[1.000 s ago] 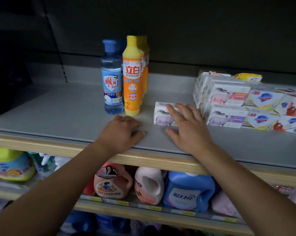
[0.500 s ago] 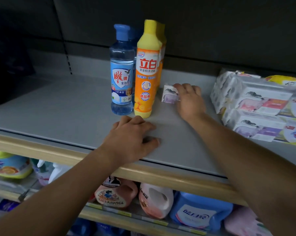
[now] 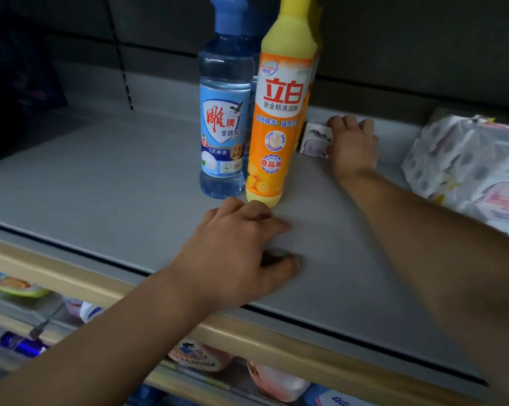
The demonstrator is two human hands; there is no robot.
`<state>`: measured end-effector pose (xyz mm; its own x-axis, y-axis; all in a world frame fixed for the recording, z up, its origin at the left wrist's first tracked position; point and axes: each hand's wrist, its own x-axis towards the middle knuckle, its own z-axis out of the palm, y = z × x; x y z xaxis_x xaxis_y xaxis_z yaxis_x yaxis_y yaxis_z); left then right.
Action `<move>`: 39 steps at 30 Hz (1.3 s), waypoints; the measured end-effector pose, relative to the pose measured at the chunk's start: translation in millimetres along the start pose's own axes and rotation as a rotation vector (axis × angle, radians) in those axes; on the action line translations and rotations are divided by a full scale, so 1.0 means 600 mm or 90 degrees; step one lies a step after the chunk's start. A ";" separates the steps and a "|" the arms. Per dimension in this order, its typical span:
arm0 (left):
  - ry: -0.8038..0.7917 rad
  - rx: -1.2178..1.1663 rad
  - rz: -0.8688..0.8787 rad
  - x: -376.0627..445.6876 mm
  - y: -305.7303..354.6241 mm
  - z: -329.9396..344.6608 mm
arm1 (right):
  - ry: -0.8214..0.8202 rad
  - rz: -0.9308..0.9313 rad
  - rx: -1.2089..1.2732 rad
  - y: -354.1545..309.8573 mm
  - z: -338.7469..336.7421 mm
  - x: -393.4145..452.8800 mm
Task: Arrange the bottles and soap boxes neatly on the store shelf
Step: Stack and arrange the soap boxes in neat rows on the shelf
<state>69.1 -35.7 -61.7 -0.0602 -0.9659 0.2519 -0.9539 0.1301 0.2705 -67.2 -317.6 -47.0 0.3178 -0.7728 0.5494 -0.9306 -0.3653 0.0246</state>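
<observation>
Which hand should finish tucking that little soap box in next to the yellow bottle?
The right hand, probably. It already rests on the soap box, deep on the shelf beside the yellow bottle. The left hand rests on the shelf near the front edge, holding nothing.

A dark back panel [image 3: 394, 39] fills the top of the frame, with a slotted upright strip [image 3: 124, 80] at upper left. Along the bottom, a lower shelf holds other goods: a pink detergent jug [image 3: 200, 357] with a picture label at lower centre, a pale pink jug [image 3: 276, 382] just right of it, a yellow-green tub [image 3: 16, 285] at the left edge, a small dark blue item [image 3: 19, 344] at lower left, and a white bottle [image 3: 90, 312] between them
</observation>
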 end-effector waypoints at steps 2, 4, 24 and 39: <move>0.005 -0.005 -0.007 -0.001 0.000 0.002 | -0.008 0.008 0.006 0.003 0.006 0.014; 0.010 -0.006 -0.006 -0.002 0.001 0.001 | -0.005 0.013 0.006 0.006 0.011 0.018; 0.012 0.017 -0.001 -0.002 0.008 -0.003 | -0.143 -0.028 0.131 -0.019 -0.152 -0.184; 0.084 -0.174 0.069 0.042 0.210 0.037 | -0.190 0.180 0.138 0.245 -0.302 -0.464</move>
<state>-59.4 -48.7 -42.0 -0.1010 -0.9079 0.4070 -0.8283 0.3033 0.4711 -325.7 -61.8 -44.9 0.1245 -0.9617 0.2442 -0.9391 -0.1936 -0.2838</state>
